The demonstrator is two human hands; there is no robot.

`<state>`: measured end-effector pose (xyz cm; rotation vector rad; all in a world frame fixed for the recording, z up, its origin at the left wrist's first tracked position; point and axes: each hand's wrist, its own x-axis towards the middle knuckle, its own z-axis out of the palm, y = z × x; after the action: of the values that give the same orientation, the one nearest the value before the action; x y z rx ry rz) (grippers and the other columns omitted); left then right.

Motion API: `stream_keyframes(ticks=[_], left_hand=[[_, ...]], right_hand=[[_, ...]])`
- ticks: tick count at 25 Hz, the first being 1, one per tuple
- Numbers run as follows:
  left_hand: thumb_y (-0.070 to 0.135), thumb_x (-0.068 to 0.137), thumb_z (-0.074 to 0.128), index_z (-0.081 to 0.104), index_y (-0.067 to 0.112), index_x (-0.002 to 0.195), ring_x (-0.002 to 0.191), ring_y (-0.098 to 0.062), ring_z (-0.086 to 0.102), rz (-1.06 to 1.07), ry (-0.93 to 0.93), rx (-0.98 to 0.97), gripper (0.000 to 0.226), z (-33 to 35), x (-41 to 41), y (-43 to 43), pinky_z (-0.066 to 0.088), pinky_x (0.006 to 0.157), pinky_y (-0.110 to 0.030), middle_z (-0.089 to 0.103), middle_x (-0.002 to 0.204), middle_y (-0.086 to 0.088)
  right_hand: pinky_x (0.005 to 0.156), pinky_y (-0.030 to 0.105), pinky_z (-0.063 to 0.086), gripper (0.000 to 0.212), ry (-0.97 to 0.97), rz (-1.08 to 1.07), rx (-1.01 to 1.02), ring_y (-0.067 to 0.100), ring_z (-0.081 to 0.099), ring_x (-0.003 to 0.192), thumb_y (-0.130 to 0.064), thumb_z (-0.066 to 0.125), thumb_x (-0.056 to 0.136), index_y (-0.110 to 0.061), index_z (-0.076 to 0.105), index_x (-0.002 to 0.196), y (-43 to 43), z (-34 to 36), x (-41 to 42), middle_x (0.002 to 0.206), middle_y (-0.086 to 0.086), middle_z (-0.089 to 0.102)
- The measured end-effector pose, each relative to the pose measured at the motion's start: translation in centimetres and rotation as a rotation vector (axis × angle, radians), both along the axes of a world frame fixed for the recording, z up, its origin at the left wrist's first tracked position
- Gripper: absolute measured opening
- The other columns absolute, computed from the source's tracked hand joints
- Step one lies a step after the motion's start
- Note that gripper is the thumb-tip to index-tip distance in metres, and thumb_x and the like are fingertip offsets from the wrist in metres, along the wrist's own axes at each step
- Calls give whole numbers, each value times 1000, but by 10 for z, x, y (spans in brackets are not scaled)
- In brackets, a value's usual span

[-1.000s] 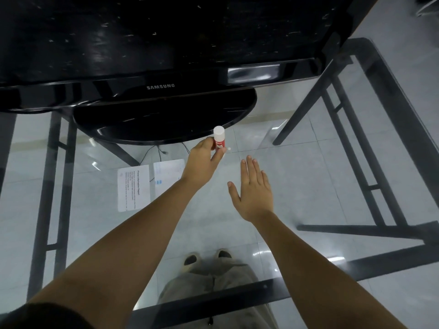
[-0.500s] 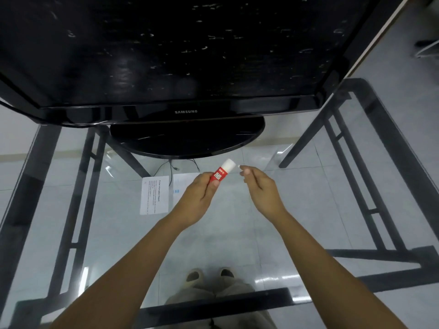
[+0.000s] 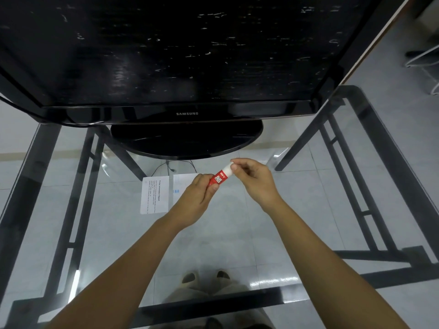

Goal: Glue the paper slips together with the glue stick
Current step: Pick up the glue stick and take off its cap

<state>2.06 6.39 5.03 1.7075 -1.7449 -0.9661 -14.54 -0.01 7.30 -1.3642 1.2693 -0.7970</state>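
Head view, near to far: left hand [image 3: 198, 200] closed around the red body of a glue stick [image 3: 219, 177] above a glass table [image 3: 261, 233]; right hand [image 3: 255, 180] pinching its white cap; paper slips [image 3: 154, 198] flat just left; monitor [image 3: 180, 55] behind

The glue stick [image 3: 220, 178] is a small red tube with white lettering and a white cap. It is held tilted above the glass, its capped end raised to the upper right and its base gripped at the lower left. Two white paper slips are laid flat side by side, just to its left. Lines of print are borne by the left slip [image 3: 154, 197]; the right slip [image 3: 184, 184] is partly hidden.
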Motion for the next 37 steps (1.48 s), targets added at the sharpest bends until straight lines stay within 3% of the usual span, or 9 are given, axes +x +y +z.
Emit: stream_keyframes(ticks=[5, 7, 10, 13, 21, 27, 32, 35, 37], left_hand=[[41, 97, 30, 42, 16, 125, 89, -9, 47, 1, -34, 88, 40, -17, 15, 6, 31, 71, -12, 48, 109, 0], [41, 97, 30, 42, 16, 125, 92, -11, 48, 16, -32, 94, 39, -19, 19, 8, 32, 73, -16, 48, 110, 0], [41, 97, 30, 43, 16, 120, 90, -12, 51, 49, -7, 66, 37, -18, 23, 5, 35, 71, -17, 50, 107, -1], [41, 97, 31, 44, 17, 116, 85, -8, 50, 68, -12, 53, 34, -16, 26, 3, 37, 68, -14, 51, 103, -1], [41, 97, 31, 44, 18, 115, 85, -7, 50, 68, 7, 69, 32, -15, 24, -1, 37, 68, -13, 51, 103, -2], [44, 95, 31, 41, 18, 125, 90, -10, 49, 59, 29, 89, 42, -10, 18, -1, 34, 72, -16, 47, 109, 3], [42, 96, 32, 43, 20, 118, 80, -7, 49, 87, 25, 74, 33, -4, 20, -2, 34, 65, -14, 48, 96, 5], [38, 98, 31, 46, 28, 111, 75, -8, 47, 193, 173, 159, 22, -1, 19, 1, 35, 65, -19, 47, 85, 9], [34, 98, 31, 45, 30, 120, 76, -7, 48, 273, 315, 216, 26, 4, 16, 2, 36, 68, -20, 48, 87, 8]], right_hand=[[72, 6, 43, 24, 73, -315, -20, -4, 58, 83, -26, 62, 88, -18, 62, 111, -22, -25, -14, 93, -15, 61], [76, 7, 43, 29, 169, -261, -43, 3, 59, 88, -20, 65, 86, -14, 60, 114, -29, -41, -18, 99, -6, 62], [87, 19, 46, 28, 318, -145, -71, 17, 61, 99, -15, 66, 85, -6, 62, 111, -38, -64, -17, 110, 7, 65], [90, 28, 49, 27, 453, -45, -113, 20, 62, 101, -13, 65, 85, -6, 63, 111, -46, -78, -15, 114, 11, 63], [92, 28, 45, 35, 577, 47, -165, 23, 58, 106, -10, 63, 86, -10, 56, 120, -49, -88, -15, 118, 11, 60], [97, 32, 42, 51, 634, 105, -131, 25, 55, 114, -13, 65, 85, -13, 44, 132, -53, -89, -18, 127, 11, 56], [99, 34, 42, 54, 641, 67, -129, 25, 52, 117, -18, 66, 85, -12, 43, 133, -54, -82, -14, 132, 11, 52], [95, 26, 43, 44, 531, -34, -164, 19, 54, 112, -18, 61, 88, -10, 48, 130, -37, -67, -7, 128, 9, 53], [87, 20, 44, 32, 397, -114, -203, 15, 58, 102, -18, 58, 90, -10, 56, 121, -22, -47, 1, 118, 8, 59]])
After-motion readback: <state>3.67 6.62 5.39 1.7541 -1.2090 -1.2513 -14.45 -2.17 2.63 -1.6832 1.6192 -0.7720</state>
